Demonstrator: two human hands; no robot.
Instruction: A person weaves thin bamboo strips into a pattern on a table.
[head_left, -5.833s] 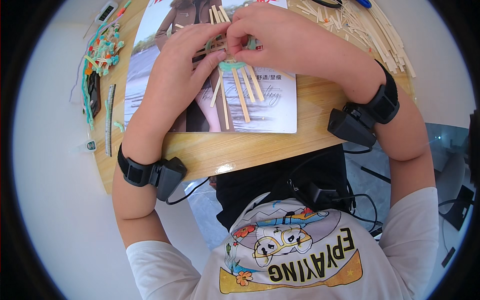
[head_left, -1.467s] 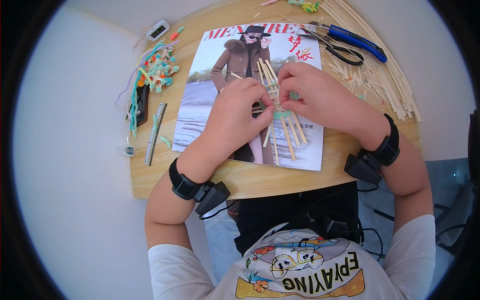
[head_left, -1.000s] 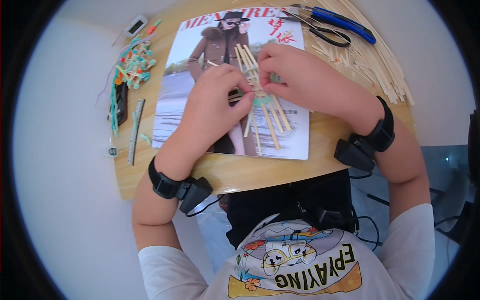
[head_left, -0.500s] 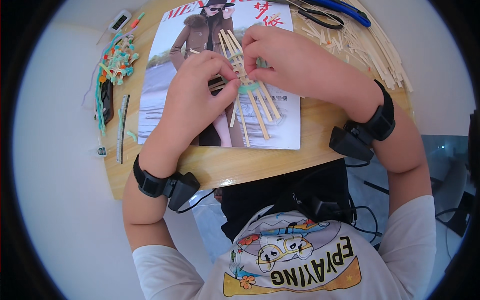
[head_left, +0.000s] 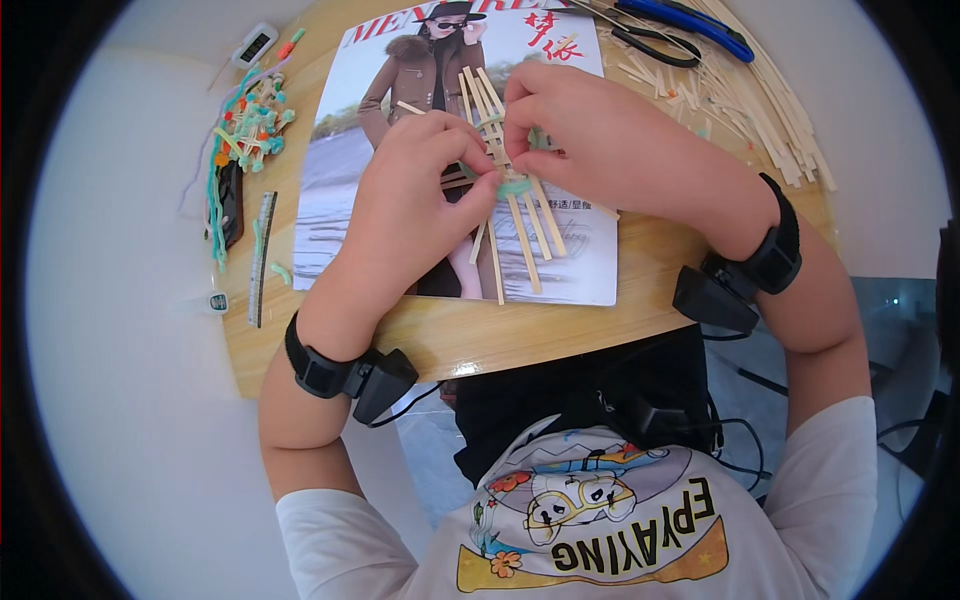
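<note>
A small lattice of pale, flat wooden strips (head_left: pixel 528 245) lies on the magazine (head_left: pixel 570 285), its long strips fanned toward me and crossed by shorter ones. A light green fuzzy pipe cleaner (head_left: pixel 515 188) runs across the strips. From the left, my left hand (head_left: pixel 425 190) pinches the middle of the lattice between thumb and fingers. My right hand (head_left: pixel 570 120) is closed on the lattice's right side, thumb and forefinger pressed together close to the left fingertips. Fingers partly cover the crossing point, so the exact weave there is hidden.
At the left lie a knotted bunch of coloured pipe cleaners (head_left: pixel 255 130), a dark flat object (head_left: pixel 231 205), a ruler (head_left: pixel 262 260) and a small digital timer (head_left: pixel 255 45). Far right hold blue-handled pliers (head_left: pixel 715 35), loose wooden strips (head_left: pixel 775 110) and short offcuts.
The whole view has shifted, so everything sits slightly further right and lower. Both hands keep nearly the same pinch on the strip lattice.
</note>
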